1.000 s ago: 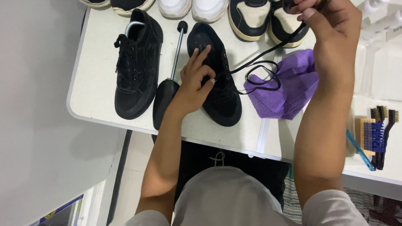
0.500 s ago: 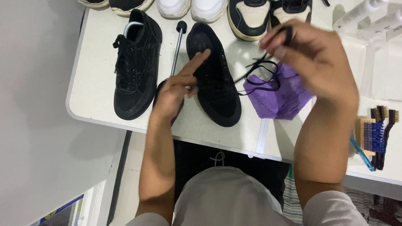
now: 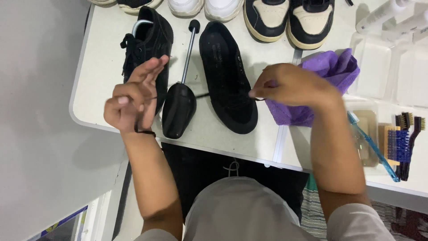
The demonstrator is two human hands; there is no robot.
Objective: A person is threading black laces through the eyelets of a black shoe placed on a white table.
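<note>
The black lace (image 3: 203,95) is out of the unlaced black shoe (image 3: 228,80), stretched between both hands. Left hand (image 3: 133,100) curls around one end; right hand (image 3: 290,85) pinches the other. Second black shoe (image 3: 147,44) remains laced.

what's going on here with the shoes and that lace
A person stands at a white table and holds a black shoelace stretched between both hands. The left hand has the lace wrapped round its fingers, and the right hand pinches the other end above a purple cloth. The lace runs across an unlaced black shoe. A black shoe tree lies beside it, and a second black shoe, laced, sits to the left. Brushes lie at the right.
</note>
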